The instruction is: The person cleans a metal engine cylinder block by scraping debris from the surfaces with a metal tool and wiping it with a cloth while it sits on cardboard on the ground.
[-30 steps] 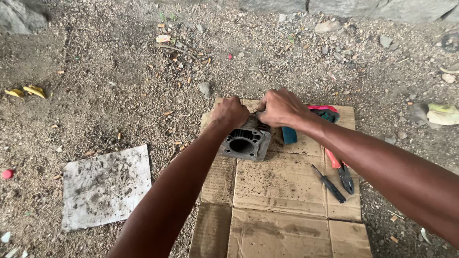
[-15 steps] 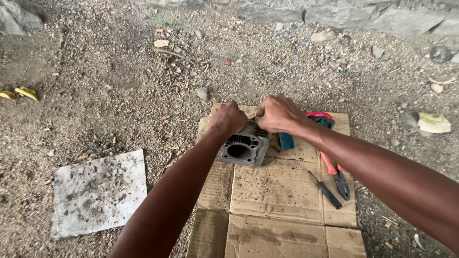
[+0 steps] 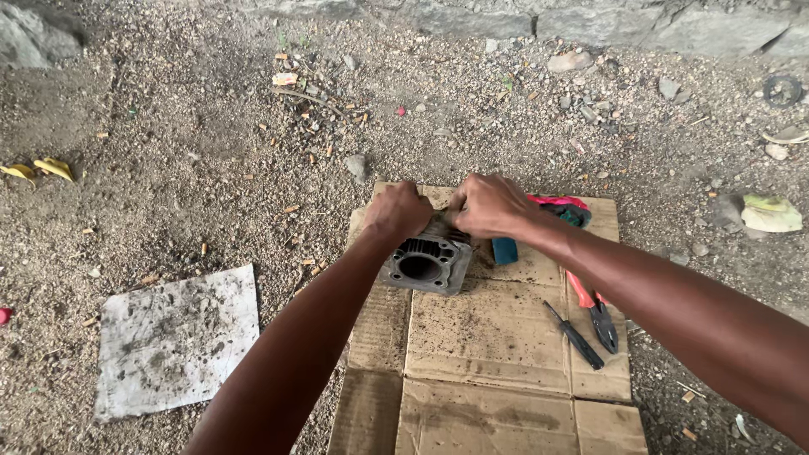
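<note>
- Gripping a grey finned engine cylinder (image 3: 425,263), both hands are closed around its far end, the left hand (image 3: 398,212) on the left side and the right hand (image 3: 487,205) on the right, knuckles almost meeting above it
- The cylinder lies on a flattened cardboard sheet (image 3: 489,337) spread over gravel ground (image 3: 211,126), near the sheet's far left corner, its round bore turned towards the camera
- A blue-handled tool (image 3: 505,249) lies just beside the cylinder, partly hidden under the right wrist
- A red and teal object (image 3: 566,207) shows beyond the right hand at the far edge of the cardboard; what it is cannot be told
- Red-handled pliers (image 3: 595,308) lie on the right part of the cardboard, with a dark screwdriver (image 3: 573,335) close to their left
- A dirty pale sheet (image 3: 175,339) lies on the gravel well left of the cardboard
- Two yellow leaves (image 3: 38,169) sit at the far left edge, and a stone wall (image 3: 590,21) runs along the top
</note>
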